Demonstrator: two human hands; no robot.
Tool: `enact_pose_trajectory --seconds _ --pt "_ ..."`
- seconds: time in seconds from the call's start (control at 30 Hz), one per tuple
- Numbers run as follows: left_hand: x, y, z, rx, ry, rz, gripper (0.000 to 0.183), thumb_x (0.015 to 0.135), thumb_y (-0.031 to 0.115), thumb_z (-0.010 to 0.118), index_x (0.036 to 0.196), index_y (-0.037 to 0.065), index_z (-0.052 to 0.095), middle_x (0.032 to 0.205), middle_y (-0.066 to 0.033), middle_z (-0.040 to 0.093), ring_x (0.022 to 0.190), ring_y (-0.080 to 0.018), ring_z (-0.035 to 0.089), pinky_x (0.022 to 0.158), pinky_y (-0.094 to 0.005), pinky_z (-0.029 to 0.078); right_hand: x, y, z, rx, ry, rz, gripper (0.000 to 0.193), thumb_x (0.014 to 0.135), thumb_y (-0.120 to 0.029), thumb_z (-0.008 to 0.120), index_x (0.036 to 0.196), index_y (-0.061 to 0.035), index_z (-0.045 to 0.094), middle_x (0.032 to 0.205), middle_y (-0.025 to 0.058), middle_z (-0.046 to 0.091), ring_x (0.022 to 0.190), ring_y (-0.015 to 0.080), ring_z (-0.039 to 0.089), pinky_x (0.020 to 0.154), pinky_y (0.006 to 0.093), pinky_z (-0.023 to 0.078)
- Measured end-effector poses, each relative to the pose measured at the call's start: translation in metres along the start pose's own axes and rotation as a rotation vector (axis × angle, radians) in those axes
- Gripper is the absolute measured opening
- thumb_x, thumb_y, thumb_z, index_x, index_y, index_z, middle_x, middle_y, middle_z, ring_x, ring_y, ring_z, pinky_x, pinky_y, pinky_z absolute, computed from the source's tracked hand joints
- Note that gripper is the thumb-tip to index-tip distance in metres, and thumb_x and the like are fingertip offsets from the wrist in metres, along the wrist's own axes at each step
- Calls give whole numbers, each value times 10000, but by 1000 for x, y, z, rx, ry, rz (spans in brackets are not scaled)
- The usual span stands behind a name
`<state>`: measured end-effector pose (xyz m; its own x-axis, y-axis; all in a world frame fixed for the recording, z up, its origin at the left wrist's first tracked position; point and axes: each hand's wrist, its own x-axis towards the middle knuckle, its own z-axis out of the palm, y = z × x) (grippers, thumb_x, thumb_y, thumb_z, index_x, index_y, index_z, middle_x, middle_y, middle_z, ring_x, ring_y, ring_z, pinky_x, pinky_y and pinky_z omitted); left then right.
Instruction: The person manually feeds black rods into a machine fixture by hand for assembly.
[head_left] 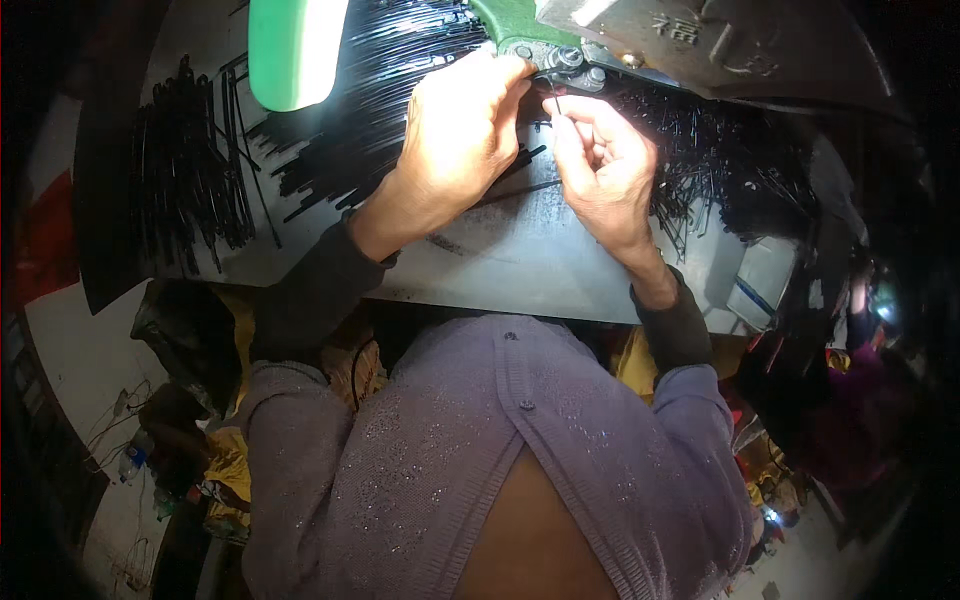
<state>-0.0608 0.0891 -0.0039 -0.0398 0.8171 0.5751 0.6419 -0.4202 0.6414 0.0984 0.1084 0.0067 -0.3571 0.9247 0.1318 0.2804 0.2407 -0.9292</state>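
Note:
My left hand [460, 135] lies over a bundle of thin black strips [375, 75] on the grey worktable [520, 265], its fingertips at the metal head of a green machine [560, 55]. My right hand [600, 165] is just to its right, thumb and forefinger pinched on one thin black strip [557, 105] held upright under the machine's head. Both hands nearly touch each other. What my left hand grips is hidden under the palm.
A green-and-white lever handle [292, 48] reaches over the table at top left. Loose black strips lie in piles at the left [190, 175] and the right [730, 165]. A white container [762, 282] sits at the table's right edge. Clutter covers the floor below.

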Motion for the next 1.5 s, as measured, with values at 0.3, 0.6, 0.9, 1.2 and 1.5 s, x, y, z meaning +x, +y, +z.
enact_pose_trajectory --seconds 0.3,0.6,0.9,1.2,1.5 --pt "1 3 3 98 -18 32 193 797 -55 596 977 11 618 758 -127 609 647 -244 610 598 -284 485 2 -1 0 171 20 49 104 836 28 586 932 48 619 708 4 605 612 1 499 515 165 404" --pt "11 -11 21 145 82 244 198 767 29 573 965 12 564 727 -103 494 622 -240 514 545 -323 425 12 -1 -6 236 51 107 97 869 -26 585 938 28 626 676 -23 572 554 12 490 480 167 397" --pt "14 -12 22 148 81 233 174 764 31 572 937 21 566 731 -107 503 634 -242 525 558 -322 433 14 -2 -7 201 36 70 95 876 -44 579 931 19 623 656 -29 558 546 13 486 477 171 391" --pt "16 -7 20 129 63 122 187 786 -43 601 960 25 611 809 -122 613 671 -268 614 604 -292 492 16 2 -5 233 46 83 97 874 -49 584 928 22 622 650 -26 557 537 14 482 473 172 386" --pt "13 -9 14 199 57 202 206 794 -26 591 996 11 590 797 -116 608 647 -247 608 575 -289 487 15 2 -3 220 42 107 104 875 -38 573 937 27 625 649 -48 549 547 4 472 477 166 379"
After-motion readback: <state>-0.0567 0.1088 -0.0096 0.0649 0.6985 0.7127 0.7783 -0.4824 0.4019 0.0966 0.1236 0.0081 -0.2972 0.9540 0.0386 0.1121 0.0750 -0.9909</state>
